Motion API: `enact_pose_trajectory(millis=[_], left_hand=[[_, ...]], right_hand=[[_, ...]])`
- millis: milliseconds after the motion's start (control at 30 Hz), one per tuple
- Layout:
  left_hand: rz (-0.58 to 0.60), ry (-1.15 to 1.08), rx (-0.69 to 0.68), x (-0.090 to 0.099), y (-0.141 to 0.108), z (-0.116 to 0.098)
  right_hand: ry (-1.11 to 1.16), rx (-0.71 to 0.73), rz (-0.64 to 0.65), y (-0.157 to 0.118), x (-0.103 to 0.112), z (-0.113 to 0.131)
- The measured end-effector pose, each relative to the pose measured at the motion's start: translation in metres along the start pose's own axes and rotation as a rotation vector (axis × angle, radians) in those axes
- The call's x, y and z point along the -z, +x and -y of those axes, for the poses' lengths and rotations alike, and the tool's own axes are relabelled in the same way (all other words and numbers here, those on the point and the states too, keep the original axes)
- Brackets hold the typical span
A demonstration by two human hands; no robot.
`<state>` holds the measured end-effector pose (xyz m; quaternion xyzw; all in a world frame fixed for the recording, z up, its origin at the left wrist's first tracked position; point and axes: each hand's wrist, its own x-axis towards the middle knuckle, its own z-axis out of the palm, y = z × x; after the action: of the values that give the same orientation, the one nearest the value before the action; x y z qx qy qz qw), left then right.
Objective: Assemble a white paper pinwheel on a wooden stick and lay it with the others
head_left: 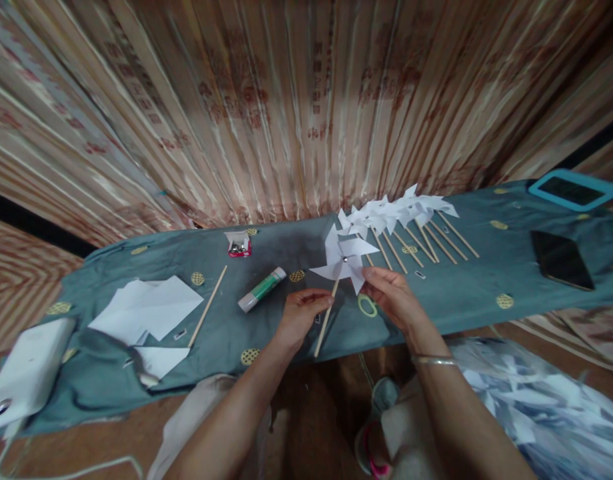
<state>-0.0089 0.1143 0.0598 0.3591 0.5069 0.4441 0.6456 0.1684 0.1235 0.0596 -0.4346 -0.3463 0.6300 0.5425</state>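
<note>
Green cloth [466, 280]: glue stick [262, 290], pin box [239, 245] near held pinwheel [345, 259].

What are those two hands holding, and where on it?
A white paper pinwheel: the left hand grips its stick below the blades, and the right hand touches a blade's edge.

Several pinwheels [355, 247], one green tube [262, 289], one red box [240, 250], one bracelet [435, 360].

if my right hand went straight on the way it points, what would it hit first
Most likely the pinwheel: your right hand already seems to be at its lower right blade, though depth there is hard to judge.
</note>
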Motion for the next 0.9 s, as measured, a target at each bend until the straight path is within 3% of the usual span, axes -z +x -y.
enact_pose_trajectory(millis=[700, 900], left_hand=[[-0.029, -0.036, -0.026, 0.0, 0.0, 0.0], [-0.062, -0.053, -0.036, 0.005, 0.002, -0.004]], right_hand=[[-0.099, -0.017, 0.083, 0.0, -0.016, -0.007], [-0.151, 0.0, 0.049, -0.001, -0.002, 0.002]])
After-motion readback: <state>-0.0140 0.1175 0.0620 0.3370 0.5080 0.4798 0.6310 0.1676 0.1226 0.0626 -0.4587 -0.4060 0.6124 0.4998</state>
